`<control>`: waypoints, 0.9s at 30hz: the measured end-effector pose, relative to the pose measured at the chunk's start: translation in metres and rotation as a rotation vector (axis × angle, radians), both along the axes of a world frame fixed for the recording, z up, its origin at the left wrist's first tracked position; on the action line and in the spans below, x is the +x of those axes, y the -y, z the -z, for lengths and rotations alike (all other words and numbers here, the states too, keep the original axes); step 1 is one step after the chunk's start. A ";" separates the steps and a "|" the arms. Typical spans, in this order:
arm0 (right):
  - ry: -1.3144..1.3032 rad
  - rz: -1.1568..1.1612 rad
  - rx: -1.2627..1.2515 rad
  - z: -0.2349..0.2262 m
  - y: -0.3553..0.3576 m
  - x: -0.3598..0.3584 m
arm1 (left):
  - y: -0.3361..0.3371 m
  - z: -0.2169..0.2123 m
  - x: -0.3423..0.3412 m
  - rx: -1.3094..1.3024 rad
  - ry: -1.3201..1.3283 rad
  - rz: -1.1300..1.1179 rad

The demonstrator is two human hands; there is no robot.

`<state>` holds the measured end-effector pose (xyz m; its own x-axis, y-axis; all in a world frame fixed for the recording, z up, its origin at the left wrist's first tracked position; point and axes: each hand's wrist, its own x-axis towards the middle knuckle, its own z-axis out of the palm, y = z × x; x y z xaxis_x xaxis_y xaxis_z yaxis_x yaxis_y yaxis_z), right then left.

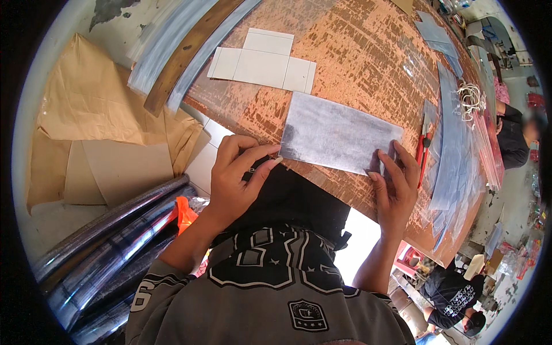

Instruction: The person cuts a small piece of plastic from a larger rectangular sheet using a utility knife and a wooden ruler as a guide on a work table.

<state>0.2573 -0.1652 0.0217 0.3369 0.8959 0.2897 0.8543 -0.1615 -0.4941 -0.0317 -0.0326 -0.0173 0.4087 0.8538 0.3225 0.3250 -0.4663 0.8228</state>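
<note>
A grey, cloudy rectangular sheet (342, 133) lies near the table's front edge, its surface slightly darker at the left end. My left hand (237, 172) pinches its near left corner between thumb and forefinger. At the opposite end, my right hand (397, 179) grips the near right corner, with the thumb by the edge and the fingertips on top. Just beyond the sheet is a flat white card cut-out (261, 62) with fold lines and side flaps. A cutter knife (424, 138) with a red and black handle rests to the right of my right hand.
Clear plastic strips (445, 155) cover the table's right side, with a white string bundle (471, 99) beyond. A wooden strip (192, 49) lies on plastic sheets at far left. Brown paper (95, 103) and shiny film rolls (115, 247) stand left. Two people (454, 296) are at right.
</note>
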 end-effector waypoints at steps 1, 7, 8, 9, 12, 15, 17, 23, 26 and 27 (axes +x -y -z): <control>-0.023 0.012 -0.004 0.000 0.000 -0.001 | 0.000 0.000 0.001 -0.006 0.002 -0.004; 0.050 -0.022 0.050 0.004 0.004 0.006 | -0.002 -0.003 0.006 0.012 -0.005 0.002; 0.033 -0.015 0.040 0.004 0.004 0.006 | -0.002 -0.003 0.007 0.019 -0.026 -0.001; 0.015 -0.006 0.031 0.004 0.002 0.004 | -0.002 -0.004 0.004 0.025 -0.047 -0.002; -0.082 0.024 0.067 0.001 -0.001 0.000 | 0.000 -0.001 0.002 -0.005 -0.034 -0.011; -0.068 0.071 0.117 -0.001 0.001 0.003 | 0.000 0.000 0.006 -0.022 0.023 -0.048; -0.161 0.122 0.150 -0.001 0.004 0.003 | -0.002 -0.001 0.007 0.021 0.073 -0.062; -0.140 0.135 0.239 0.000 0.003 0.008 | -0.015 -0.022 0.027 0.200 -0.013 0.027; -0.176 0.146 0.235 -0.001 0.004 0.009 | -0.025 -0.038 0.050 0.316 -0.072 0.131; -0.190 0.145 0.236 -0.002 0.005 0.009 | -0.028 -0.041 0.059 0.347 -0.078 0.168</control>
<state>0.2667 -0.1698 0.0232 0.5234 0.7505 0.4035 0.7202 -0.1365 -0.6802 0.0270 -0.0042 0.0234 0.5685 0.6182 0.5428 0.2758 -0.7648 0.5822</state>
